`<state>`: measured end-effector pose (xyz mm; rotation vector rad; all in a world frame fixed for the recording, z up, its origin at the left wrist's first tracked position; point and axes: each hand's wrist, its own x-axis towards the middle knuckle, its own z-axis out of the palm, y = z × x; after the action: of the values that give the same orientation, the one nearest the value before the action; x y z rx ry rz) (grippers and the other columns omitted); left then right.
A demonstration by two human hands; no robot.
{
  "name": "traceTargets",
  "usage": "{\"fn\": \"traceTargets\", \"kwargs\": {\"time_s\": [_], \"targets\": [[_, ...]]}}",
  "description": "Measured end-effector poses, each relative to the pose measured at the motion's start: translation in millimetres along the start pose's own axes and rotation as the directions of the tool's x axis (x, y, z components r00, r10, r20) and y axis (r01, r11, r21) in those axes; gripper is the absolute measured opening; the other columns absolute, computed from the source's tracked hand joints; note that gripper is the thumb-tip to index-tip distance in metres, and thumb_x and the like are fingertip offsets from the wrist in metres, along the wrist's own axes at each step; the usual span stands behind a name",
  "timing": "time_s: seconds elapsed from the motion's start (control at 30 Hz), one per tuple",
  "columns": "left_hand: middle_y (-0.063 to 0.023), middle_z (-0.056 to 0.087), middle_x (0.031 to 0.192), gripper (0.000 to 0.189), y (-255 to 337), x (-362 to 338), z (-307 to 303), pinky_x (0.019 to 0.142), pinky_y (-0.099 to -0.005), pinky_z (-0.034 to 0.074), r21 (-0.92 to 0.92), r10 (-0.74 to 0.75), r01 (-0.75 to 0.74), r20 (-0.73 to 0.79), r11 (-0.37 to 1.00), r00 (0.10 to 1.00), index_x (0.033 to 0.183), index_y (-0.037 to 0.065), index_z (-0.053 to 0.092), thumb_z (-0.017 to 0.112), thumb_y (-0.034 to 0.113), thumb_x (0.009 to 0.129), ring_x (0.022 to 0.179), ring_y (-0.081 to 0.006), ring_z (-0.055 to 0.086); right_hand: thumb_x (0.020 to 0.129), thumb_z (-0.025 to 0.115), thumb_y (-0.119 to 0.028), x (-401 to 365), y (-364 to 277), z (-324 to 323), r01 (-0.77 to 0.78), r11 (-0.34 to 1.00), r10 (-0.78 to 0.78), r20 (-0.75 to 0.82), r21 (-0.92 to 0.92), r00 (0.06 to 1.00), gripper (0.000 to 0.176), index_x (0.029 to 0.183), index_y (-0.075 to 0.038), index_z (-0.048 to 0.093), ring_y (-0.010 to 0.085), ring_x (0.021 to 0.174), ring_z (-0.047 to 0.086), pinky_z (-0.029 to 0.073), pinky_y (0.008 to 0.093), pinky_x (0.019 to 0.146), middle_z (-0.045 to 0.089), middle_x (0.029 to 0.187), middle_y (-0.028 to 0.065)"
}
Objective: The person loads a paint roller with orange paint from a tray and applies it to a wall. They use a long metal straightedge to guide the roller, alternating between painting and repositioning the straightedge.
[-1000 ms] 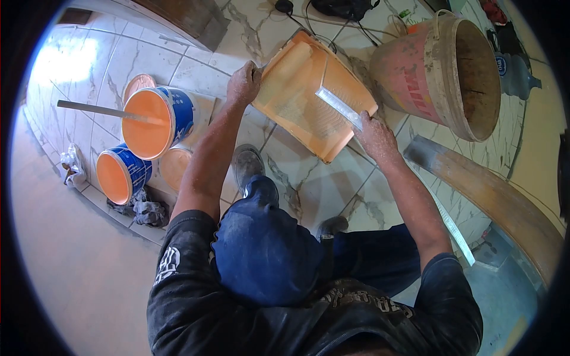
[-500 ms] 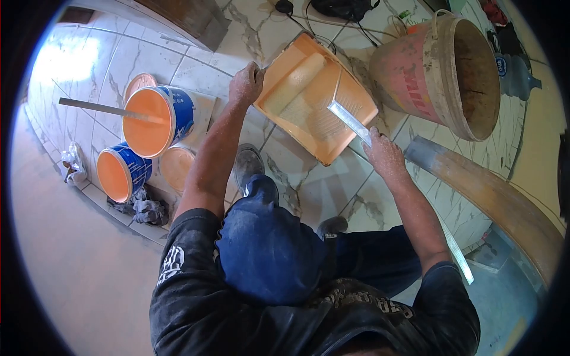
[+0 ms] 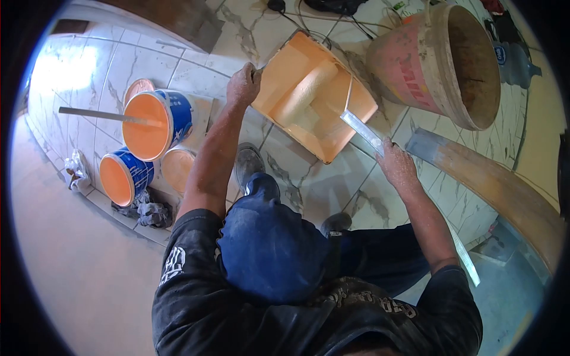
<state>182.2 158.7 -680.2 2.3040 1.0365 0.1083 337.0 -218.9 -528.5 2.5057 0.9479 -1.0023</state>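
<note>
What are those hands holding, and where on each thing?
Left hand grips the paint tray by its left rim; right hand grips the roller pole near its roller end.

A room under renovation: paint buckets (image 3: 155, 121), a paint tray (image 3: 309, 98), marble-tiled floor (image 3: 309, 178).
</note>
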Motion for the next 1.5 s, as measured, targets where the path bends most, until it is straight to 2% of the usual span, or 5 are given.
{"fn": "traceTargets", "kwargs": {"time_s": [0.23,0.77,0.93,1.13,1.5], "targets": [[-0.0216,0.065,0.084,0.025,-5,2,2,0.071,-0.0522,0.048,0.003,0.001,-0.001,0.001,1.0,1.0,0.093,0.007,0.055,0.055,0.032,0.09,0.083,-0.0433,0.062,0.091,0.057,-0.03,-7,20,18,0.024,1.0,-0.025,-0.035,-0.018,0.999,0.038,0.116,-0.002,0.046,0.0402,0.083,0.067,0.056,0.0492,0.073,0.065,0.093,0.0219],[-0.0228,0.063,0.078,0.029,-12,11,-4,0.067,-0.0512,0.045,0.009,0.059,-0.059,-0.035,0.998,0.998,0.087,0.004,0.053,0.057,0.032,0.09,0.079,-0.0453,0.06,0.09,0.059,-0.03,-35,90,70,-0.038,0.999,0.038,-0.013,-0.004,0.999,0.038,0.115,-0.004,0.046,0.0392,0.085,0.066,0.055,0.0486,0.073,0.064,0.096,0.0206],[-0.0228,0.063,0.078,0.029,-12,12,-6,0.068,-0.0509,0.046,0.018,0.051,-0.051,-0.029,0.999,0.998,0.087,0.004,0.054,0.057,0.032,0.091,0.078,-0.0454,0.059,0.09,0.059,-0.03,-29,95,77,-0.051,0.997,0.05,0.011,0.057,0.999,0.039,0.115,-0.004,0.044,0.0418,0.092,0.063,0.052,0.0497,0.08,0.062,0.104,0.0227],[-0.024,0.062,0.078,0.028,-13,14,-7,0.067,-0.05,0.046,-0.015,0.047,-0.047,-0.011,0.999,0.999,0.088,0.004,0.054,0.057,0.031,0.091,0.078,-0.0459,0.059,0.09,0.058,-0.031,-28,101,81,-0.025,0.996,0.026,-0.001,0.087,1.0,0.039,0.117,-0.005,0.044,0.0422,0.094,0.063,0.051,0.0503,0.08,0.062,0.107,0.0225],[-0.024,0.061,0.077,0.022,-18,12,-10,0.068,-0.0505,0.046,-0.046,0.11,-0.112,-0.032,0.993,0.993,0.088,0.003,0.053,0.056,0.025,0.089,0.078,-0.0463,0.059,0.09,0.058,-0.031,-46,100,66,-0.025,0.994,0.027,-0.012,0.104,1.0,0.037,0.116,-0.008,0.044,0.0411,0.091,0.063,0.051,0.0511,0.079,0.063,0.102,0.0201]]}}
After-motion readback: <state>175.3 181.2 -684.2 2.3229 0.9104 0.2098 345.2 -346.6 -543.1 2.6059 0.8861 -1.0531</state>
